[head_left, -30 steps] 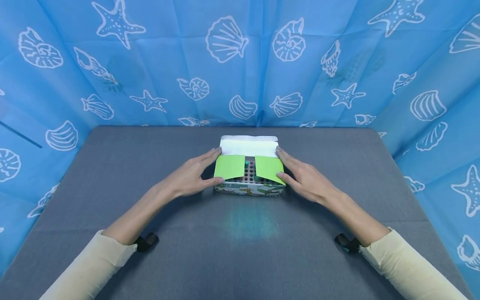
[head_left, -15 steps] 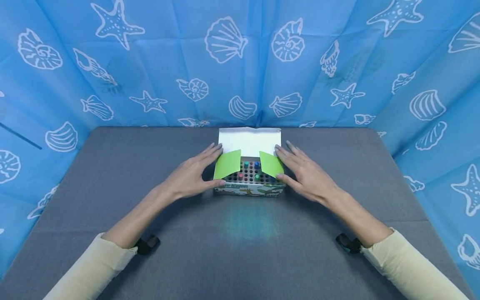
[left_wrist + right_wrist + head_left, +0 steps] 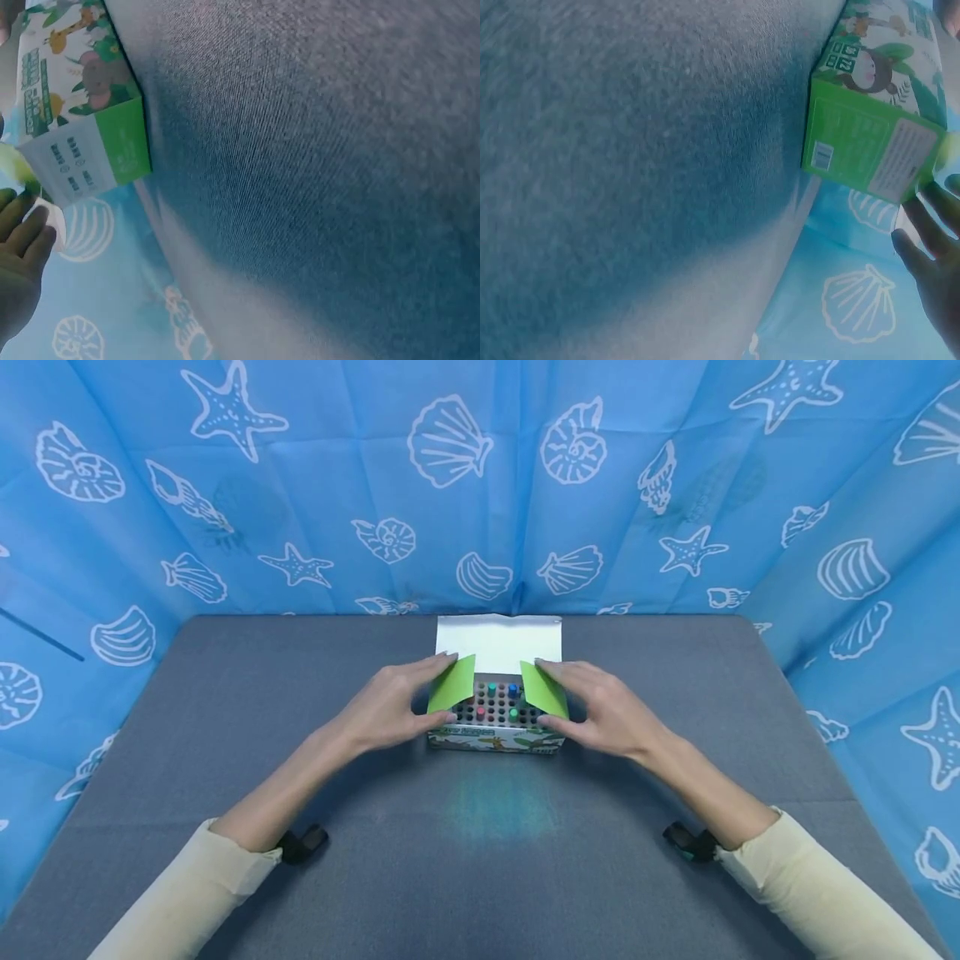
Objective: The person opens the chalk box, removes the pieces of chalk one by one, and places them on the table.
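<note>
1. Head view, left: the left hand (image 3: pixel 384 706) has moved inward over the last half second. Its fingers and thumb stand wide apart, the fingertips at the left flap (image 3: pixel 454 683), the thumb by the near edge; nothing appears gripped.
2. The left flap, smooth light-green card, now stands more steeply than half a second ago, baring a wider strip of the interior.
3. Centre: the box (image 3: pixel 495 741), an oblong carton with an animal print, sits towards the far side of the woven grey surface (image 3: pixel 487 893). Its matte white lid (image 3: pixel 498 639) leans back on the far side, raised higher than one second ago.
4. Between the flaps, a grey perforated panel (image 3: pixel 497 702) shows rows of round holes. Among the cylindrical caps in it are a red cap (image 3: pixel 481 714), a teal cap (image 3: pixel 492 689), a blue cap (image 3: pixel 512 690) and a green cap (image 3: pixel 513 715); more of these are visible than one second ago.
5. The right flap (image 3: pixel 542 688), of matching green card, is likewise folded up and outward.
6. Right: the right hand (image 3: pixel 611 710) has shifted inward too, fingertips at the right flap, thumb well apart from them, nothing visibly gripped. The right wrist view shows a flat green end panel (image 3: pixel 851 135) with a barcode (image 3: pixel 822 156).
</note>
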Tool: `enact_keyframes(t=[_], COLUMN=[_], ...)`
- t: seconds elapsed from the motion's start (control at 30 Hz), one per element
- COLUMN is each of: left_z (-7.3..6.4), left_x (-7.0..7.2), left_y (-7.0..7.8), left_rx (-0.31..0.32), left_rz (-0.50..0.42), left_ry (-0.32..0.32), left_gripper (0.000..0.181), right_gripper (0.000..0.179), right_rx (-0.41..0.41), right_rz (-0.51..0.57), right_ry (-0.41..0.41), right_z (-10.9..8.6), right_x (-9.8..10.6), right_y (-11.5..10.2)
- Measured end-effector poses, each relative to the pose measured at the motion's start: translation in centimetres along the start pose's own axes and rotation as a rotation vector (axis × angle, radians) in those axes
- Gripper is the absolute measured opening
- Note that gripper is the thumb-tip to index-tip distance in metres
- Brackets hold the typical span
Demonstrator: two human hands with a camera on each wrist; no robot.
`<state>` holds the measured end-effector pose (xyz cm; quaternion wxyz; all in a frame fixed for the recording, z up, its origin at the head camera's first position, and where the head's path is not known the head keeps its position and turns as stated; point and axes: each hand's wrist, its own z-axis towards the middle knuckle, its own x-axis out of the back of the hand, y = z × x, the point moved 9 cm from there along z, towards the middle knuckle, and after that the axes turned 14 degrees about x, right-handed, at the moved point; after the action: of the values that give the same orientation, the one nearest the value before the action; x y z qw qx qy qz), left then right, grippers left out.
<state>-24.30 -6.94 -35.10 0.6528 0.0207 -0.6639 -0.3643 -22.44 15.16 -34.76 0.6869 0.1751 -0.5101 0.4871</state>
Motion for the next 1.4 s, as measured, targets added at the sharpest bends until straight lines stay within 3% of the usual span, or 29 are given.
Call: enact_keyframes(t=[0.27,0.5,0.67,1.0,1.4], left_z=[-0.3,-0.7,-0.9,-1.4,-2.1], left_x=[1.5,2.9,3.8,4.3,4.5], left_y=[-0.5,-0.6,-0.6,-0.9,-2.2], left_rx=[0.02,0.009,-0.003,-0.044,0.031], left_rz=[-0.1,-0.117,-0.124,-0.074,0.037], left_ry=[0.017,0.071,0.106,0.165,0.163], left_gripper=[0.087,0.089,0.085,0.083,0.083], right_gripper=[0.083,0.092,0.085,0.073,0.075], right_rx=[-0.044,-0.013,-0.008,-0.06,0.044], right_rz=[0.127,0.138,0.138,0.086,-0.042], right_ry=[0.079,0.103,0.112,0.18,0.214], right_z=[-0.6,-0.5,-0.8,-2.2,-3.7], right_x=[1.4,2.2,2.9,4.9,6.3], right_y=[0.6,0.9,1.0,1.4,0.9])
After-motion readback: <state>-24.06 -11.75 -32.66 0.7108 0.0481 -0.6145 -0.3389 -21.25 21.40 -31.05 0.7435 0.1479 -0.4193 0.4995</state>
